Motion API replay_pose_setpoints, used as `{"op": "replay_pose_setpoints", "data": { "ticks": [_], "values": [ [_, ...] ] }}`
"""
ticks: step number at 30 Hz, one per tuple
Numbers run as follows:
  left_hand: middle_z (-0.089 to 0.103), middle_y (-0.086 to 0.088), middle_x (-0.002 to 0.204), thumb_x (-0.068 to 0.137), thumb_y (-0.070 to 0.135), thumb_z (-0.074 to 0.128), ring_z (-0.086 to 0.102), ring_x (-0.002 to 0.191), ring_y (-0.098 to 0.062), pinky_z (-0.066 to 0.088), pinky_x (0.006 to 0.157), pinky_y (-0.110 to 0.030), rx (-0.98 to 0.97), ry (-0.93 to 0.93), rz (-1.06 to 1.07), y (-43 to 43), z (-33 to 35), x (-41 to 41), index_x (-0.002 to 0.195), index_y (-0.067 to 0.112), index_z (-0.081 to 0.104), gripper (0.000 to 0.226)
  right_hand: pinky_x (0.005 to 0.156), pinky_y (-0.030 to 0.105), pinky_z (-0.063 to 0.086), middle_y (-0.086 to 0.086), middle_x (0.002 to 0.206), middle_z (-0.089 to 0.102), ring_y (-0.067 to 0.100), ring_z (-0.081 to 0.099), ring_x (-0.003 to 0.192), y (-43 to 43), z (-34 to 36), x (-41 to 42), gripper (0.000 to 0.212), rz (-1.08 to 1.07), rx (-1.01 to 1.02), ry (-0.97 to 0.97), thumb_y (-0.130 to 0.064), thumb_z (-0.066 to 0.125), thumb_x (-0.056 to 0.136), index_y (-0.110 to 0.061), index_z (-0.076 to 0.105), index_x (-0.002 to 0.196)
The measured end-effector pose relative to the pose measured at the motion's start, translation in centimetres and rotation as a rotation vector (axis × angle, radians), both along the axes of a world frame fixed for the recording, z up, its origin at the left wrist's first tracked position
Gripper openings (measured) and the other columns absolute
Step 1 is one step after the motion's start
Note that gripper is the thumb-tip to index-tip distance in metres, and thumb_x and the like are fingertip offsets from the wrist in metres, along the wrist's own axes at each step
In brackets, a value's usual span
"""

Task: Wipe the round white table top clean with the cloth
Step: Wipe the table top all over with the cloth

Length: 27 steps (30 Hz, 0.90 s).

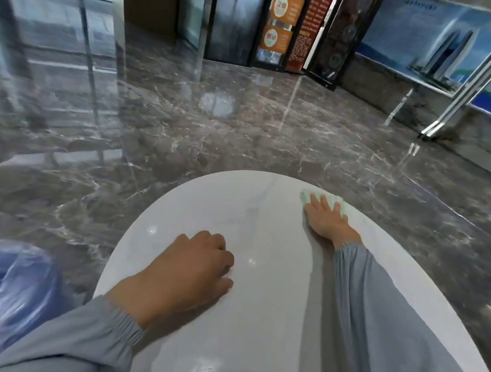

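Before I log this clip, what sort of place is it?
Probably a building lobby: polished dark marble floor, orange notice boards by what look like lift doors, and a large tower poster.

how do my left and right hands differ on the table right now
The right hand lies flat, fingers straight, pressing the green cloth near the far rim; the left hand has curled fingers and holds nothing. The right hand reaches far out; the left hand rests nearer the body. Both touch the white table top.

Pale green cloth [321, 199], white table [255, 321]
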<state>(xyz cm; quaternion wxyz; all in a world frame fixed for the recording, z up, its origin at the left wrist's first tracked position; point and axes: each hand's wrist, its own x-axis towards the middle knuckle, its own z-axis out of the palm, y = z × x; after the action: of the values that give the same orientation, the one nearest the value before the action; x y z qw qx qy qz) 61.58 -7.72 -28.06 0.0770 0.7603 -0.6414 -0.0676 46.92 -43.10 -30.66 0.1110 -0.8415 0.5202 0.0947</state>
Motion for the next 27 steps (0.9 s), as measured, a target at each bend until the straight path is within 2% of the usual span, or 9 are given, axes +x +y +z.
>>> {"op": "replay_pose_setpoints", "data": {
  "ticks": [4,6,9,15,19,21,24,27],
  "values": [
    [0.059,0.012,0.117,0.088,0.059,0.024,0.055,0.107,-0.017,0.050,0.083,-0.038,-0.052,-0.075,0.032,2.9,-1.8,1.4,0.110,0.034,0.068,0.055,0.124,0.060,-0.004,-0.006,0.173,-0.010,0.038,-0.013,0.157,6.3,1.3,10.2,0.058,0.243,-0.005,-0.048,-0.045,0.009,0.109,-0.036,0.000,0.165],
    [0.062,0.011,0.113,0.086,0.059,0.027,0.059,0.101,-0.018,0.051,0.077,-0.038,-0.106,-0.086,0.057,4.6,-2.4,2.0,0.106,0.034,0.070,0.053,0.124,0.059,-0.005,-0.007,0.173,-0.009,0.037,-0.013,0.158,8.8,1.1,13.6,0.057,0.359,0.014,-0.060,-0.045,0.010,0.109,-0.037,0.001,0.165],
    [0.063,0.014,0.104,0.089,0.056,0.039,0.062,0.093,-0.016,0.051,0.071,-0.036,-0.213,-0.059,0.136,7.4,-3.2,2.9,0.095,0.036,0.070,0.037,0.124,0.059,-0.005,-0.006,0.173,-0.009,0.035,-0.014,0.158,13.3,0.6,16.4,0.058,0.556,0.004,-0.031,-0.046,0.009,0.109,-0.037,-0.002,0.165],
    [0.066,0.012,0.094,0.094,0.042,0.051,0.062,0.083,-0.017,0.056,0.070,-0.042,-0.454,0.045,0.246,11.8,-4.5,1.7,0.092,0.030,0.075,0.027,0.126,0.049,-0.008,-0.014,0.172,-0.010,0.022,-0.019,0.158,24.0,0.1,13.1,0.056,0.935,0.004,-0.053,-0.053,0.013,0.110,-0.044,0.001,0.163],
    [0.062,0.015,0.094,0.095,0.035,0.059,0.059,0.088,-0.012,0.053,0.078,-0.035,-0.672,0.212,0.323,13.8,-4.8,-0.2,0.092,0.026,0.071,0.016,0.124,0.042,-0.014,-0.013,0.172,-0.010,0.020,-0.021,0.157,30.4,-0.2,8.6,0.054,1.132,-0.033,-0.103,-0.047,0.016,0.111,-0.045,0.002,0.163],
    [0.058,0.019,0.094,0.095,0.032,0.061,0.056,0.089,-0.008,0.049,0.081,-0.030,-0.736,0.271,0.329,14.5,-5.0,-0.8,0.090,0.027,0.069,0.011,0.124,0.040,-0.014,-0.012,0.173,-0.008,0.017,-0.021,0.157,31.5,-0.1,7.2,0.054,1.151,-0.047,-0.117,-0.043,0.020,0.112,-0.044,0.004,0.163],
    [0.057,0.017,0.091,0.096,0.032,0.060,0.055,0.087,-0.007,0.047,0.079,-0.028,-0.748,0.283,0.351,15.1,-5.6,-1.6,0.089,0.026,0.066,0.011,0.125,0.037,-0.008,-0.015,0.173,-0.004,0.013,-0.017,0.158,30.3,0.3,7.7,0.054,1.110,-0.003,-0.134,-0.050,0.020,0.111,-0.044,0.010,0.163],
    [0.057,0.017,0.091,0.097,0.033,0.057,0.056,0.087,-0.008,0.049,0.079,-0.032,-0.726,0.314,0.364,15.2,-6.2,-2.0,0.090,0.026,0.066,0.013,0.128,0.048,0.002,-0.010,0.173,-0.005,0.018,-0.015,0.159,27.3,0.3,10.3,0.055,0.908,-0.030,-0.084,-0.052,0.017,0.110,-0.043,0.007,0.164]
  ]
}}
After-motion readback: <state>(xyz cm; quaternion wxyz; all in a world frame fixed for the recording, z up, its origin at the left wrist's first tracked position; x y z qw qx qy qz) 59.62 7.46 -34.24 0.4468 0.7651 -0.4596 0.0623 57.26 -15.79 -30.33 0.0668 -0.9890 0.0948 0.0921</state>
